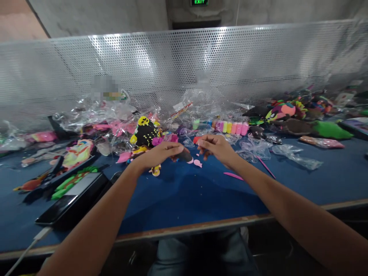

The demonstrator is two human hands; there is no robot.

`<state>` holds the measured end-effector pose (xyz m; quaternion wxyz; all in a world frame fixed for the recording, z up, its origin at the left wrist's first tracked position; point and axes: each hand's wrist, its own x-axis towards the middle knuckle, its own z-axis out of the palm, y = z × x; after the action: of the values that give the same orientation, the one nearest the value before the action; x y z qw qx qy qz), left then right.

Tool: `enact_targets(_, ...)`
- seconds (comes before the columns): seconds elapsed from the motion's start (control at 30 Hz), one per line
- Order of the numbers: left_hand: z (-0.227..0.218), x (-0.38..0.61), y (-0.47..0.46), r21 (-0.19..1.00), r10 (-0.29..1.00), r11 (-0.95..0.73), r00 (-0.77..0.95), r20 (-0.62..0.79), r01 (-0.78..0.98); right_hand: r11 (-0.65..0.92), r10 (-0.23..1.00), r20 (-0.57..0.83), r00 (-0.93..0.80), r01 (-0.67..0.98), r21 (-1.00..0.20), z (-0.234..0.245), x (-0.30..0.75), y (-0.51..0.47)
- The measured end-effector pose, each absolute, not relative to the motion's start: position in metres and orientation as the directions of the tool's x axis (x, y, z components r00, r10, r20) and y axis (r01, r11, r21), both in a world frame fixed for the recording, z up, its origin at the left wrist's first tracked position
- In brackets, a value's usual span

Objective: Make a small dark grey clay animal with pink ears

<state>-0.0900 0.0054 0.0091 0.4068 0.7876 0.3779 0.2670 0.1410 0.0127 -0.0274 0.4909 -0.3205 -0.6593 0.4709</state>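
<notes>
My left hand is closed around a dark grey modelling-clay piece, which points to the right and has a pink tip. Just beyond that tip is a small pink clay shape; whether the two touch I cannot tell. Opposite, my right hand pinches a small red clay piece between thumb and fingertips, above the table. A gap separates the two hands. Below my left wrist lies a small yellow and brown clay figure.
Purple modelling tools lie to the right on the blue table. Behind my hands are a row of coloured clay sticks or tubs, a black and yellow clay figure and plastic bags. A phone on a cable sits left.
</notes>
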Motion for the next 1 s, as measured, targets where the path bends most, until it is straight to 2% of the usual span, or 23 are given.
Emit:
enact_targets(0.1,0.014,-0.076,0.006,0.946,0.846,-0.303,0.488,0.213,0.112,0.444,0.847,0.452,-0.279,-0.096,-0.891,-0.005,0.139,0.011)
enact_targets(0.2,0.018,-0.057,0.005,0.955,0.852,-0.255,0.432,0.296,-0.152,0.562,0.777,0.57,-0.265,-0.115,-0.819,0.015,0.137,0.011)
enact_targets(0.27,0.016,-0.045,0.004,0.946,0.87,-0.216,0.392,0.299,-0.244,0.608,0.74,0.624,-0.251,-0.148,-0.78,0.019,0.134,0.011)
enact_targets(0.4,-0.001,-0.031,0.001,0.946,0.92,-0.156,0.308,0.243,-0.283,0.603,0.722,0.62,-0.307,-0.16,-0.782,0.006,0.129,0.009)
enact_targets(0.6,-0.021,-0.031,-0.002,0.945,0.948,-0.137,0.238,0.212,-0.297,0.581,0.717,0.551,-0.428,-0.071,-0.811,-0.01,0.125,0.0)
enact_targets(0.7,-0.022,-0.032,-0.001,0.942,0.963,-0.148,0.175,0.207,-0.3,0.606,0.717,0.556,-0.421,-0.016,-0.795,-0.01,0.124,-0.004)
enact_targets(1.0,-0.025,-0.031,0.001,0.947,0.968,-0.132,0.167,0.186,-0.292,0.647,0.711,0.58,-0.397,0.045,-0.762,-0.009,0.122,-0.007)
